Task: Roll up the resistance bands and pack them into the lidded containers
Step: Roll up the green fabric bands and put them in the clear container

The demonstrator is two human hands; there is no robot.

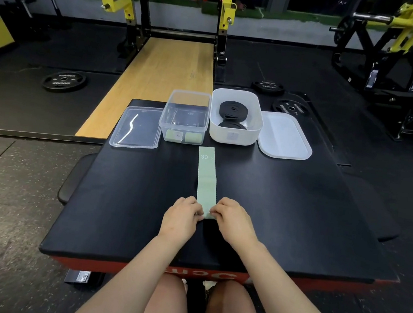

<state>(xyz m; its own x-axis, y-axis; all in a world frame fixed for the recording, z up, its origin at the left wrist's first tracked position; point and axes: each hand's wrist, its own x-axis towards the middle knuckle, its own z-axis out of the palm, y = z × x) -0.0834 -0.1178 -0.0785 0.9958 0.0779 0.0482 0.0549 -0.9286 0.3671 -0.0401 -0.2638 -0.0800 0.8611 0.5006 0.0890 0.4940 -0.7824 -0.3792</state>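
A pale green resistance band (206, 179) marked "30 LB" lies flat and lengthwise on the black padded surface (285, 204). My left hand (182, 216) and my right hand (233, 220) pinch its near end from either side, fingers curled over the edge. Behind it stands a clear container (185, 116) with two rolled green bands at its front wall. To its right a white container (235, 117) holds two rolled black bands. Both containers are uncovered.
A clear lid (136, 127) lies left of the clear container and a white lid (283, 136) right of the white one. Weight plates (63, 81) lie on the dark floor. A rack with a wooden platform (163, 74) stands beyond.
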